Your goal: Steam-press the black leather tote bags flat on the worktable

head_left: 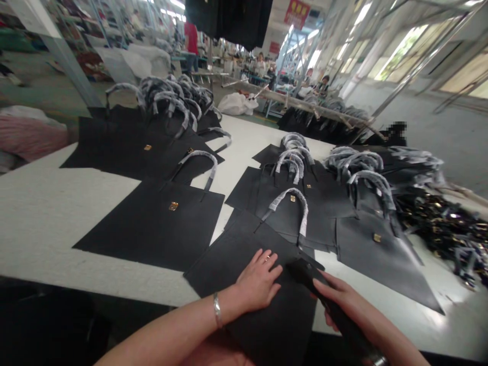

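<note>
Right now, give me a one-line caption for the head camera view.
Left hand rests on a black tote bag; right hand holds a dark object.

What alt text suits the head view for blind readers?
A person's left hand rests on a black tote bag while the right hand grips a long black strip. More totes with wrapped handles lie on a white table.

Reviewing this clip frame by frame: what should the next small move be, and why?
Probably bring the dark tool in the right hand onto the black bag panel, since the left hand lies flat on it, holding it steady.
</note>
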`<state>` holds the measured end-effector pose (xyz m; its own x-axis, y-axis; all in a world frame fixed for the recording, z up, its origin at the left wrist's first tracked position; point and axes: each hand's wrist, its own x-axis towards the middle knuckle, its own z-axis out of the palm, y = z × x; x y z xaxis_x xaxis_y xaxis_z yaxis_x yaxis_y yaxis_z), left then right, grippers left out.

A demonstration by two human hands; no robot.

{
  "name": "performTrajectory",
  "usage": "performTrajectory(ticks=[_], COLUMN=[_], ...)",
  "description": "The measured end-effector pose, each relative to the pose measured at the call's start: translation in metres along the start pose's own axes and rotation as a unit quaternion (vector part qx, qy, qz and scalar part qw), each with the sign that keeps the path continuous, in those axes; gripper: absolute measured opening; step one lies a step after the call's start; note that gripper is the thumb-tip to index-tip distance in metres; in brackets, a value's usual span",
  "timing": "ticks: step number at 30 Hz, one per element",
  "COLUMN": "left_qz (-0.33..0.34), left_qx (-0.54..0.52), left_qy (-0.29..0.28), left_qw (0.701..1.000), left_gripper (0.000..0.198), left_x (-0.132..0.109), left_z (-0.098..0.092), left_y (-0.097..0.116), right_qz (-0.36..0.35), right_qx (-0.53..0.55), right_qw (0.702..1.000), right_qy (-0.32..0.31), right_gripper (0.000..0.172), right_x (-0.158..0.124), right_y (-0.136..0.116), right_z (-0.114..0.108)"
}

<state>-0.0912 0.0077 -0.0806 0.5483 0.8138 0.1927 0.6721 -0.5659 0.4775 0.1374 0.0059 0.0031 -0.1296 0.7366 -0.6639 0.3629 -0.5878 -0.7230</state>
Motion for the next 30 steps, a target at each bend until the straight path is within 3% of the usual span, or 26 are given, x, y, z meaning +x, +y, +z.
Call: performTrajectory(ticks=[5, 7, 12, 19, 23, 30], left_qz=[-0.017, -0.037, -0.079, -0.079, -0.056, -0.057], left_qx=[-0.011, -0.018, -0.036, 0.006, 0.007, 0.025], left_qy=[-0.004, 0.000, 0.032, 0.018, 0.010, 0.007], left_qw=[1.000, 0.999, 0.996, 0.997, 0.998, 0.998], left_gripper=[0.041, 0.043, 0.053, 0.020, 0.019, 0.018], left_x=[-0.001, -0.006, -0.016, -0.030, -0.033, -0.032], left_z=[0.003, 0.008, 0.016, -0.015, -0.016, -0.016], left_y=[0.005, 0.014, 0.033, 0.000, -0.008, -0.003], right_qz=[-0.105, -0.118, -0.070, -0.042, -0.059, -0.096], right_qx=[-0.025, -0.025, -0.073, -0.114, -0.122, -0.105], right_qw=[0.982, 0.977, 0.993, 0.991, 0.987, 0.984], right_qy=[0.155, 0.174, 0.057, -0.053, -0.089, -0.111], right_gripper=[0.067, 0.069, 0.064, 0.062, 0.060, 0.061], right_x=[0.010, 0.008, 0.007, 0.030, 0.045, 0.065], right_y=[-0.026, -0.035, -0.046, -0.055, -0.063, -0.078], right_z=[0.001, 0.000, 0.015, 0.053, 0.064, 0.083])
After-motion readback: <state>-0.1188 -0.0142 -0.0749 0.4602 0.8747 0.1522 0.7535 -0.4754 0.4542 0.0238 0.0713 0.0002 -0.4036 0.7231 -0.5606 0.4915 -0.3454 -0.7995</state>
